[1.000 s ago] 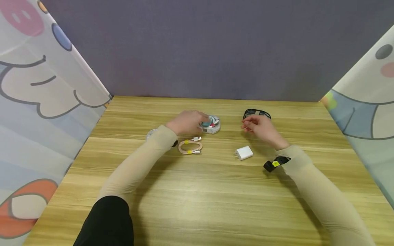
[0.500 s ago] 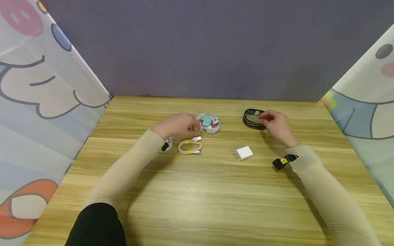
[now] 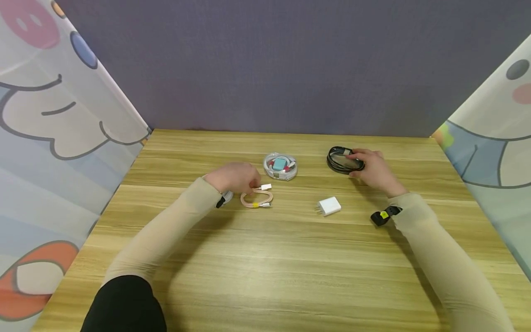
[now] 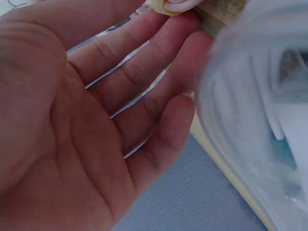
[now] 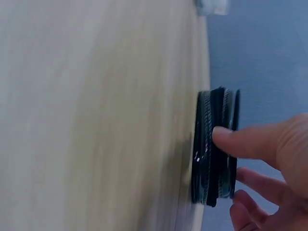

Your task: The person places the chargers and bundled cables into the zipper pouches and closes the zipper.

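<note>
On my tabletop (image 3: 290, 258) I count three coiled cables: one black cable coil (image 3: 341, 160) far right, one white cable bundle (image 3: 280, 166) in clear wrap at the far middle, one pink cable (image 3: 256, 197) nearer left. There is one white charger plug (image 3: 329, 206).

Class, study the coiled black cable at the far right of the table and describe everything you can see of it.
The black cable is wound into a flat, oval coil, glossy as if wrapped in clear film, and lies flat on the wooden table near its far edge. In the right wrist view it shows as stacked dark braided loops seen edge-on. The right hand rests on its right side, thumb and fingers curled round the rim. Nothing else touches it.
</note>
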`<state>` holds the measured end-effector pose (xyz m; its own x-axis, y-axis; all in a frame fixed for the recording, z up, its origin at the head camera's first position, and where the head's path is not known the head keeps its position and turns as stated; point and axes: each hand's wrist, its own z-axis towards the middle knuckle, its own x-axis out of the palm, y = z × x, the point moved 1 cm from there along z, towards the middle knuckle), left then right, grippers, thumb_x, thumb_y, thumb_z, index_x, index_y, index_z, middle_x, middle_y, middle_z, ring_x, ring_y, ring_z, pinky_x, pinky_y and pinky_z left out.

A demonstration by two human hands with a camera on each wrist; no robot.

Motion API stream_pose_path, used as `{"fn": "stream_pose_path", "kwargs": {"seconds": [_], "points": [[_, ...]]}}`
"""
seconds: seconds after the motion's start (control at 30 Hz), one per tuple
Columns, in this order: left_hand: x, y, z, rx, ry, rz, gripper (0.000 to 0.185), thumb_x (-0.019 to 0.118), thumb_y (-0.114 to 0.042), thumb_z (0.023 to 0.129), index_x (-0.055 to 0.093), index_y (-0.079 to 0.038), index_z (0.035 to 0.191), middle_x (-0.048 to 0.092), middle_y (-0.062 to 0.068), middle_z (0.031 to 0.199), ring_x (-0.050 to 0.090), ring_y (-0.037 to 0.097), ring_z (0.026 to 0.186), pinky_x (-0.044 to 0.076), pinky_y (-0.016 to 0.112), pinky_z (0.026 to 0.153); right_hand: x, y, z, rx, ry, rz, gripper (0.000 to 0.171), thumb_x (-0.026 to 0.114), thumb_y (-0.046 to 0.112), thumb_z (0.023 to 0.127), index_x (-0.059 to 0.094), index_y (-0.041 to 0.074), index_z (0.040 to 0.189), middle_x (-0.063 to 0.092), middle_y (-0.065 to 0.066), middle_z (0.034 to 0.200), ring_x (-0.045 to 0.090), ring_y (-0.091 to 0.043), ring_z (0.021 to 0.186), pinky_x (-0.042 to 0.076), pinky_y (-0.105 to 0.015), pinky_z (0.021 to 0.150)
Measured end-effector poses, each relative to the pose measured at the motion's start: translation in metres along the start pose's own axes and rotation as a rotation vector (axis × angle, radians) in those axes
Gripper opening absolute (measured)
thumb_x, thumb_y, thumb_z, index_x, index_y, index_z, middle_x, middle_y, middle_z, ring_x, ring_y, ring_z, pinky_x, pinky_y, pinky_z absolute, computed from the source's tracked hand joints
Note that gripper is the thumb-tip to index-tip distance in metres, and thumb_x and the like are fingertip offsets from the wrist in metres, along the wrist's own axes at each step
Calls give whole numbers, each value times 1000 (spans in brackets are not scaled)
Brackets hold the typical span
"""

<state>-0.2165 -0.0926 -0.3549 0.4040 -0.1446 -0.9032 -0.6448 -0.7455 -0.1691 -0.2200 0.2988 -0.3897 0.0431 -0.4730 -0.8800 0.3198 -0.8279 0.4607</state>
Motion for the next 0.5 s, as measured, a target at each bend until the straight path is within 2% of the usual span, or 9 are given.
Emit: {"fn": "stream_pose_path", "kwargs": {"seconds": [0.2,0.37,0.5], "points": [[0,0,1,-7,9,17,7,76,-18,87,68,-17,86,62,-3,88,55,16,83,48,33,75,1,-1,-2,-57,-64,-79,36,75,0,84,66,-10,118,57,-31,130,50,-49,117,30,-56,100],[-1,1,-1,6,7,-41,6,72,-14,87,71,-16,92,64,-3,90,57,16,85,49,33,78,-1,3,-7,-55,-131,-52,27,71,4,91,69,-6,116,64,-28,121,54,-48,109,35,-59,98],[-2,1,-1,53,1,-108,6,71,-13,87,72,-14,93,66,-3,90,58,15,83,50,32,78,-3,6,-11,-66,-206,10,23,71,3,91,72,-6,112,66,-28,117,59,-47,104,45,-59,89]]}}
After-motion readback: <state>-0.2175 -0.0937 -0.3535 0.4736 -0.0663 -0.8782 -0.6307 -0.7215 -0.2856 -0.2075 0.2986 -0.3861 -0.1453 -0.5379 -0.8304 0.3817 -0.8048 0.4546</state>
